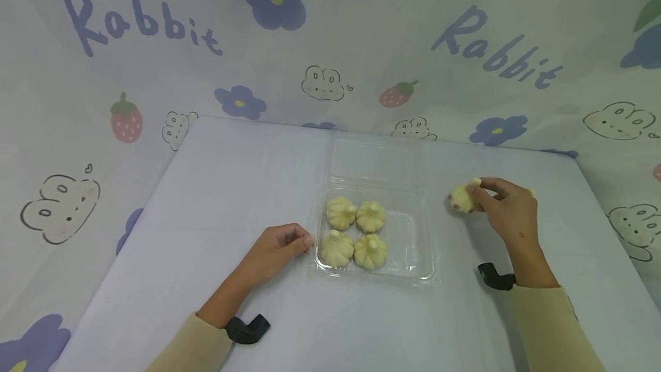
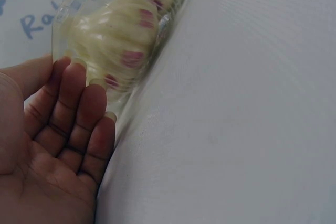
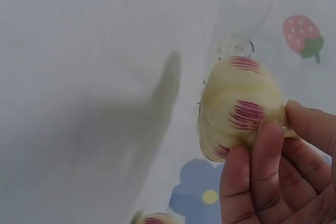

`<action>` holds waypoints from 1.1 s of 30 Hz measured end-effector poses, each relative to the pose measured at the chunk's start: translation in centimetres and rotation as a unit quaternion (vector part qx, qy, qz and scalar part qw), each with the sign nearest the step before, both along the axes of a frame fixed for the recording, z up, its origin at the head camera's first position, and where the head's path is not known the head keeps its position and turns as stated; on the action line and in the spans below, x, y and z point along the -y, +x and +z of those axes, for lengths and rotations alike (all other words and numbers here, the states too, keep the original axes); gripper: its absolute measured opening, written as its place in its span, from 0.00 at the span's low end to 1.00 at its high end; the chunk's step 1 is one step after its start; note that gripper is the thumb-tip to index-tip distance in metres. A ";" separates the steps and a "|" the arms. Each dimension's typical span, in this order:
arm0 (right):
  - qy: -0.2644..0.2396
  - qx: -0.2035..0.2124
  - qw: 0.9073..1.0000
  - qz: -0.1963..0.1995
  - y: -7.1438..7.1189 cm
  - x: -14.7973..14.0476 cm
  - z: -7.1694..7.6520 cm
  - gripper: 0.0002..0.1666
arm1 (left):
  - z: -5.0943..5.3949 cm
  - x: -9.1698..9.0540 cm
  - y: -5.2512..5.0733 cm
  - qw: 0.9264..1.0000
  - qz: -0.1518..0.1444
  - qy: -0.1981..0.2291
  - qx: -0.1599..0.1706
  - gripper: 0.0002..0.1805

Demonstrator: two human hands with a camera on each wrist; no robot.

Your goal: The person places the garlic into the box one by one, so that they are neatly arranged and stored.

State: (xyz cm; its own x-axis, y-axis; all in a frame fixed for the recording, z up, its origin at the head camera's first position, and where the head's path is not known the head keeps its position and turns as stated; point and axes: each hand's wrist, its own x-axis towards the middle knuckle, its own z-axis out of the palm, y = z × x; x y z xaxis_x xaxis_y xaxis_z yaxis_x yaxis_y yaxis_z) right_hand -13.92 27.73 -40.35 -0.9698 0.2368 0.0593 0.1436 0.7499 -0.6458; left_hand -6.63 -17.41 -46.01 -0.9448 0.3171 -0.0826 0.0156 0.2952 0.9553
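Observation:
A clear plastic clamshell box [image 1: 410, 271] lies with its lid folded back. Several pale garlic bulbs [image 1: 337, 250] sit in its left part, stems up; the right part holds none. At the box's left edge, my left hand [image 1: 281, 251] pinches the rim between thumb and fingertips. The left wrist view shows purple-streaked bulbs [image 2: 118, 30] through the box wall, just beyond the left fingers. To the right of the box, my right hand [image 1: 508, 208] holds another garlic bulb [image 3: 239, 108] above the table, thumb and fingers pinching its stem end.
Another bulb [image 3: 157, 219] shows at the bottom of the right wrist view, mostly cut off; in the head view the right hand hides nearly all of it. White cloth [image 1: 232, 177] covers the table. A printed curtain [image 1: 361, 45] hangs behind the table.

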 end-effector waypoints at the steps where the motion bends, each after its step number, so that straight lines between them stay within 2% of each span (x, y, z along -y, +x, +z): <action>1: 0.003 -0.003 1.000 0.000 0.1 0.1 0.2 0.28 | 0.0 0.0 0.0 1.000 0.000 0.001 0.001 0.12; 8: 0.005 -0.018 1.000 0.001 0.7 0.9 1.3 0.27 | -0.1 0.0 0.0 1.000 -0.003 0.004 0.001 0.12; 16: -0.004 -0.037 0.999 0.024 1.8 2.0 2.9 0.27 | 0.1 0.1 0.2 1.000 -0.002 0.002 -0.001 0.10; 25: 0.008 -0.080 0.994 0.070 3.4 4.1 4.8 0.20 | 0.2 0.1 0.2 1.000 -0.001 0.002 0.003 0.11; 29: -0.008 -0.099 0.991 0.088 4.0 4.9 5.2 0.17 | 0.1 0.1 0.1 1.000 -0.003 0.004 0.001 0.11; 33: -0.032 -0.119 0.985 0.122 4.4 5.7 5.3 0.13 | 0.1 0.1 0.1 1.000 -0.005 0.005 -0.001 0.10</action>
State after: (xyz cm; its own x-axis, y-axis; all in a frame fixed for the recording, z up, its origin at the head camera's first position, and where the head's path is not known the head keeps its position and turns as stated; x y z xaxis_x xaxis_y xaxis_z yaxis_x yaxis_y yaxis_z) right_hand -9.48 22.03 -35.09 -0.9585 0.0100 0.2849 -0.1966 0.7005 -0.6860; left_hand -6.56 -17.50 -45.94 -0.9419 0.3267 -0.0784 0.0196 0.2863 0.9579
